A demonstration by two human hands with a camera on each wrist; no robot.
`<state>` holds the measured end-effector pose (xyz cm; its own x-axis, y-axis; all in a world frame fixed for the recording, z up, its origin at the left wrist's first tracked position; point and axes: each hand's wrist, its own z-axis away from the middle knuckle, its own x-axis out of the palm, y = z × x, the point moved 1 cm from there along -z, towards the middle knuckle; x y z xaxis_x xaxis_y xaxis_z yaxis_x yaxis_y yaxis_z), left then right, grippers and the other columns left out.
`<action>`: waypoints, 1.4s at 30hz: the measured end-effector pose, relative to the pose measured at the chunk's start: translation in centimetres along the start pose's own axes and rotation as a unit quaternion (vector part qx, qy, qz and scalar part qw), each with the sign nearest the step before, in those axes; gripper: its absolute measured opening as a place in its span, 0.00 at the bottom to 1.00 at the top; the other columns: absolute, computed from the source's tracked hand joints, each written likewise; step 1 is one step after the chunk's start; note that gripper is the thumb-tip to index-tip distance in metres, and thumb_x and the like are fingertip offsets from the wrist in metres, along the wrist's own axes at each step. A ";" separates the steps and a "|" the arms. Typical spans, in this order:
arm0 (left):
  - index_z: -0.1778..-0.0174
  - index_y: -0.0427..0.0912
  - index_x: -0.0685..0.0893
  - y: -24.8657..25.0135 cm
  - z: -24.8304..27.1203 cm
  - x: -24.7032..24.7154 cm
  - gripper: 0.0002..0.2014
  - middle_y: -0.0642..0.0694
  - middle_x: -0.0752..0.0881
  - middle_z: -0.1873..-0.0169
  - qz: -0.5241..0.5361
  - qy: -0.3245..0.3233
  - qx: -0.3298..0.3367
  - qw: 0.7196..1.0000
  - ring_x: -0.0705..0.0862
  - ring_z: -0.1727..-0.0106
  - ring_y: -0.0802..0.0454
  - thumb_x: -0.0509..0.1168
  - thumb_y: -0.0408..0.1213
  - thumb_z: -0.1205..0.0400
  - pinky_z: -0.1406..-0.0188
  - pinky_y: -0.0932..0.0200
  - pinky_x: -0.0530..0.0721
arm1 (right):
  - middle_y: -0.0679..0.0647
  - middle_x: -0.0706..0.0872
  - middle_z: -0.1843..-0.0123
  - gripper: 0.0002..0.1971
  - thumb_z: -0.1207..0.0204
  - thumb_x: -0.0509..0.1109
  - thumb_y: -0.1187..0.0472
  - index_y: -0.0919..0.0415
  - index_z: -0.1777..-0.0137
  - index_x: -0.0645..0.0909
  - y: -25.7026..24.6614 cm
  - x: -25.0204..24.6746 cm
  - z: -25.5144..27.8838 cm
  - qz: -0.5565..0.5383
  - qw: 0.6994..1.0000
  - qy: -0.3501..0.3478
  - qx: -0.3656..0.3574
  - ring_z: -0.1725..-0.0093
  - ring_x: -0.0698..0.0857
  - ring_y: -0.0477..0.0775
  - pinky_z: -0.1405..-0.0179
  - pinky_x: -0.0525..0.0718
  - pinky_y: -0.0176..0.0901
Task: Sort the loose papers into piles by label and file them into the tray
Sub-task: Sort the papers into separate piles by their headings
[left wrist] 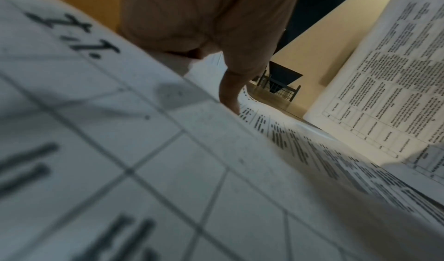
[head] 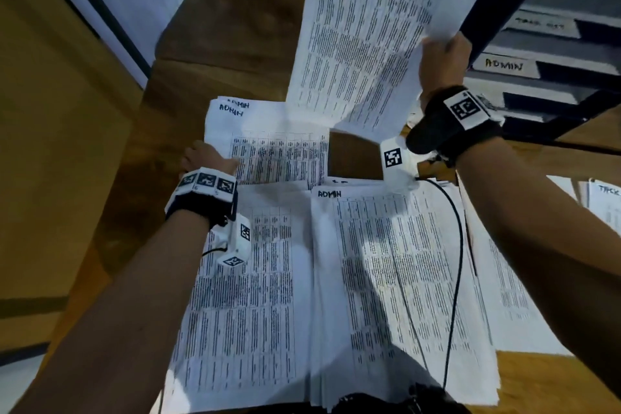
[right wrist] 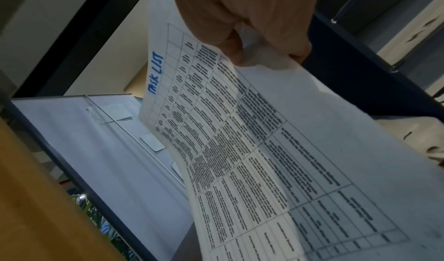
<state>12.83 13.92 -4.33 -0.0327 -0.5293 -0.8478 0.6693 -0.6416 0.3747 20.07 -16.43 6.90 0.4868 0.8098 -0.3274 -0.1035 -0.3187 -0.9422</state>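
On the table (head: 235, 54), the biggest risk is the loose near stack (head: 386, 296): the right wrist cable (head: 453, 245) lies across it and could drag sheets into the far ADMIN pile (head: 268, 144), where straight fingers of the left hand (head: 205, 158) press. At far right stands the tray (head: 544, 54) with labelled slots. The right hand (head: 443, 57) pinches only one edge of the TASK LIST sheet (head: 369, 37), lifted near the tray; it may fold, slip, or enter the ADMIN slot.
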 end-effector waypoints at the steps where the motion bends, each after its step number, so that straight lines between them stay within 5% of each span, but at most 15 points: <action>1: 0.36 0.30 0.74 -0.1 -0.2 0.0 0.29 0.31 0.77 0.35 0.005 -0.012 0.010 1.000 0.76 0.34 0.32 0.72 0.45 0.26 0.35 0.39 0.76 | 0.48 0.66 0.74 0.12 0.28 0.56 0.70 0.56 0.70 0.67 0.2 0.1 0.0 -0.003 1.000 0.001 -0.008 0.72 0.65 0.47 0.65 0.62 0.40; 6: 0.42 0.31 0.79 -0.6 0.1 0.0 0.16 0.31 0.82 0.40 0.001 0.023 0.016 1.000 0.81 0.40 0.32 0.65 0.35 0.23 0.40 0.40 0.81 | 0.55 0.77 0.57 0.06 0.22 0.57 0.71 0.62 0.55 0.73 1.2 0.2 1.3 0.013 0.999 -0.042 -0.026 0.58 0.74 0.49 0.55 0.70 0.34; 9: 0.36 0.31 0.72 0.2 1.5 -0.1 0.24 0.31 0.69 0.31 -0.005 0.087 -0.038 0.996 0.67 0.28 0.33 0.70 0.33 0.26 0.32 0.39 0.70 | 0.49 0.76 0.65 0.15 0.25 0.54 0.75 0.56 0.64 0.72 1.5 0.0 1.8 -0.018 0.999 -0.043 -0.026 0.67 0.73 0.39 0.59 0.73 0.33; 11: 0.32 0.32 0.65 1.0 2.2 -0.6 0.33 0.31 0.62 0.27 0.022 0.110 -0.034 0.993 0.61 0.25 0.33 0.73 0.35 0.29 0.30 0.38 0.66 | 0.50 0.79 0.63 0.14 0.25 0.54 0.77 0.62 0.60 0.78 1.1 -0.7 1.9 -0.035 0.998 -0.035 -0.034 0.64 0.76 0.41 0.59 0.73 0.31; 13: 0.27 0.34 0.62 2.2 2.7 -1.1 0.39 0.32 0.62 0.26 0.083 0.086 0.028 0.992 0.61 0.24 0.33 0.74 0.43 0.28 0.28 0.38 0.65 | 0.57 0.82 0.55 0.11 0.24 0.56 0.76 0.70 0.51 0.80 0.3 -1.6 2.1 -0.047 0.997 -0.033 -0.054 0.54 0.79 0.49 0.57 0.73 0.28; 15: 0.22 0.35 0.57 4.2 3.8 -1.9 0.46 0.34 0.59 0.23 0.171 0.036 0.108 0.979 0.59 0.22 0.35 0.73 0.52 0.29 0.24 0.39 0.63 | 0.54 0.82 0.56 0.12 0.25 0.56 0.77 0.66 0.53 0.80 -0.7 -2.6 2.5 -0.111 0.991 -0.033 -0.074 0.53 0.82 0.54 0.56 0.77 0.28; 19: 0.21 0.35 0.55 9.4 7.7 -4.4 0.45 0.38 0.62 0.22 0.278 0.022 0.250 0.927 0.62 0.21 0.45 0.72 0.49 0.26 0.26 0.60 0.61 | 0.53 0.82 0.61 0.12 0.28 0.58 0.75 0.59 0.60 0.79 -2.4 -5.0 3.7 -0.185 0.976 -0.077 -0.088 0.59 0.82 0.49 0.58 0.82 0.39; 21: 0.24 0.33 0.60 11.5 9.3 -5.6 0.37 0.40 0.71 0.27 0.308 0.015 0.313 0.898 0.73 0.29 0.51 0.70 0.44 0.23 0.34 0.67 0.72 | 0.56 0.84 0.57 0.09 0.28 0.59 0.73 0.66 0.53 0.79 -3.0 -6.3 4.4 -0.206 0.969 -0.097 -0.090 0.56 0.84 0.49 0.56 0.83 0.40; 23: 0.33 0.33 0.73 12.5 10.4 -6.1 0.24 0.54 0.86 0.48 0.417 -0.015 0.350 0.838 0.84 0.49 0.65 0.69 0.36 0.22 0.50 0.70 0.82 | 0.58 0.84 0.52 0.10 0.28 0.63 0.70 0.69 0.47 0.77 -3.4 -7.5 4.9 -0.222 0.965 -0.105 -0.093 0.52 0.84 0.52 0.51 0.84 0.43; 26: 0.47 0.38 0.82 12.4 12.0 -5.5 0.08 0.59 0.87 0.68 0.484 -0.043 0.336 0.807 0.86 0.59 0.61 0.65 0.35 0.21 0.53 0.58 0.86 | 0.61 0.85 0.45 0.14 0.28 0.67 0.68 0.68 0.42 0.76 -2.5 -8.9 5.7 -0.226 0.964 -0.121 -0.077 0.44 0.85 0.59 0.43 0.84 0.51; 29: 0.46 0.40 0.82 11.7 12.9 -3.4 0.07 0.53 0.87 0.62 0.421 -0.104 0.295 0.852 0.86 0.60 0.63 0.64 0.34 0.18 0.56 0.67 0.83 | 0.60 0.85 0.47 0.09 0.26 0.66 0.69 0.65 0.46 0.79 -0.5 -10.1 6.4 -0.172 0.980 -0.093 -0.039 0.47 0.85 0.58 0.46 0.85 0.48; 32: 0.42 0.34 0.81 9.3 12.2 -0.4 0.16 0.39 0.85 0.50 0.191 -0.153 0.281 0.928 0.83 0.49 0.46 0.67 0.41 0.21 0.40 0.49 0.82 | 0.53 0.83 0.56 0.06 0.24 0.64 0.71 0.62 0.51 0.78 0.5 -10.9 6.7 -0.160 0.985 -0.058 -0.038 0.55 0.83 0.48 0.59 0.81 0.34; 36: 0.34 0.38 0.77 6.1 11.9 3.4 0.25 0.37 0.75 0.31 0.027 -0.191 0.244 0.950 0.74 0.30 0.39 0.71 0.45 0.25 0.28 0.44 0.71 | 0.47 0.78 0.61 0.08 0.22 0.63 0.72 0.58 0.56 0.74 -0.1 -10.8 5.6 -0.177 0.983 -0.017 -0.048 0.64 0.79 0.33 0.64 0.77 0.25; 39: 0.32 0.43 0.75 6.4 10.9 4.2 0.25 0.35 0.69 0.28 -0.007 -0.127 0.214 0.969 0.66 0.26 0.36 0.69 0.46 0.23 0.26 0.42 0.67 | 0.47 0.76 0.61 0.10 0.22 0.62 0.72 0.56 0.59 0.74 -1.0 -9.3 4.1 -0.168 0.983 -0.015 -0.069 0.62 0.77 0.36 0.64 0.77 0.23; 42: 0.27 0.50 0.71 8.1 9.8 4.1 0.23 0.35 0.62 0.26 -0.067 -0.116 0.219 0.967 0.59 0.24 0.34 0.63 0.44 0.18 0.27 0.43 0.65 | 0.49 0.79 0.54 0.07 0.21 0.60 0.71 0.60 0.51 0.77 -1.1 -6.9 2.1 -0.129 0.989 -0.016 -0.072 0.53 0.80 0.43 0.59 0.80 0.27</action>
<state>10.84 1.10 -1.10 -0.2957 -0.5033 -0.8119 0.2708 -0.8592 0.4340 15.01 -20.65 10.01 0.4529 0.8879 -0.0810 0.1467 -0.1638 -0.9755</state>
